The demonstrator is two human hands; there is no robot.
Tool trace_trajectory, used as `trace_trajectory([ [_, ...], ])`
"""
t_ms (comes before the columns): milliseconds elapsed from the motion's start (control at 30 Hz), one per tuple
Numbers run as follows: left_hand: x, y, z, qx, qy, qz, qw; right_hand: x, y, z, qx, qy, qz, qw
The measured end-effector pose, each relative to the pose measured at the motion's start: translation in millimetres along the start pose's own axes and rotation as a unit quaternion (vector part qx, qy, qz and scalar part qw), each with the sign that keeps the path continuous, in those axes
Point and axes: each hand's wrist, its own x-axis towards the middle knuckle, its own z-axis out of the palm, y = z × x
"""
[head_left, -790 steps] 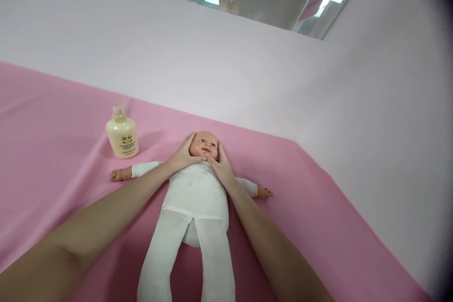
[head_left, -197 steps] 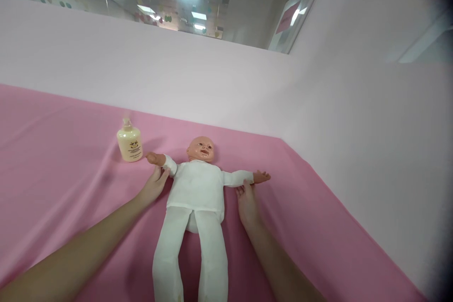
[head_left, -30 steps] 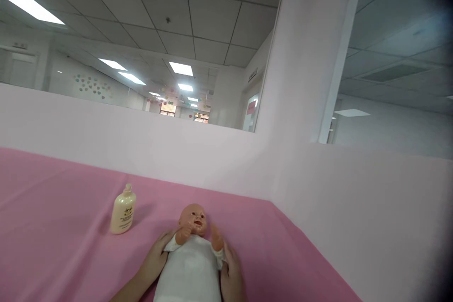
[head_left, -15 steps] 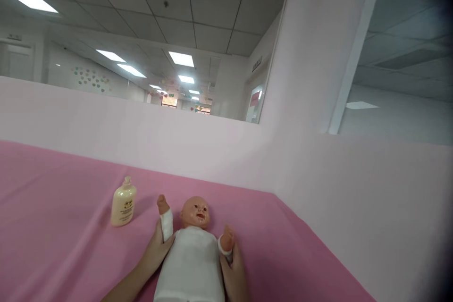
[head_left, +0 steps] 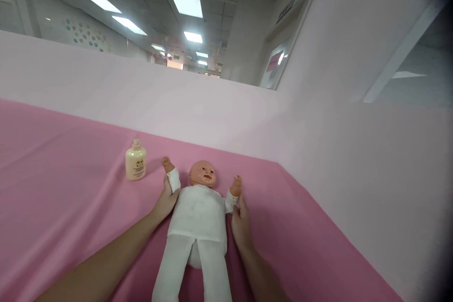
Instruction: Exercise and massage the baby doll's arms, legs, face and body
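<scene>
I see the doll (head_left: 198, 212) on its back on the pink bench (head_left: 53, 188), near the far edge. My left hand (head_left: 166, 200) and right hand (head_left: 240, 222) each grip a doll arm. Half a second ago the arms were lower, I think; now both point up. The bottle (head_left: 136, 166) has not moved.

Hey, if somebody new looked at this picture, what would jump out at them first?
A baby doll in white clothes lies face up in the middle of a pink sheet, both its arms raised. The left hand grips the doll's arm nearer the bottle, and the right hand grips the other at the wrist. A cream lotion bottle stands upright on the sheet beside the doll's head.
</scene>
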Motion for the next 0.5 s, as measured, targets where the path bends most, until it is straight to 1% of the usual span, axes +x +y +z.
trace_trajectory([
  [67,-0.5,2.7,0.0,-0.003,-0.028,0.034,0.999,-1.4,2.7,0.7,-0.010,-0.026,0.005,1.000],
  [133,-1.1,6.3,-0.3,0.002,-0.072,0.081,0.994,-2.1,5.7,1.1,-0.017,-0.050,-0.008,0.999],
  [200,-1.7,10.3,-1.2,0.009,-0.093,0.104,0.990,-2.6,6.4,1.9,-0.020,-0.059,-0.024,0.998],
  [267,-2.6,14.0,-2.0,0.018,-0.088,0.103,0.991,-3.3,4.6,3.5,-0.024,-0.059,-0.032,0.997],
  [333,-3.9,17.0,-2.4,0.024,-0.084,0.098,0.991,-3.9,1.8,5.2,-0.018,-0.060,-0.016,0.998],
  [433,-5.5,18.5,-2.2,0.011,-0.083,0.082,0.993,-3.5,1.5,6.0,0.011,-0.049,0.042,0.998],
  [500,-4.7,15.6,-2.5,0.003,-0.063,0.053,0.997,-1.7,5.5,4.8,0.025,-0.023,0.085,0.996],
])
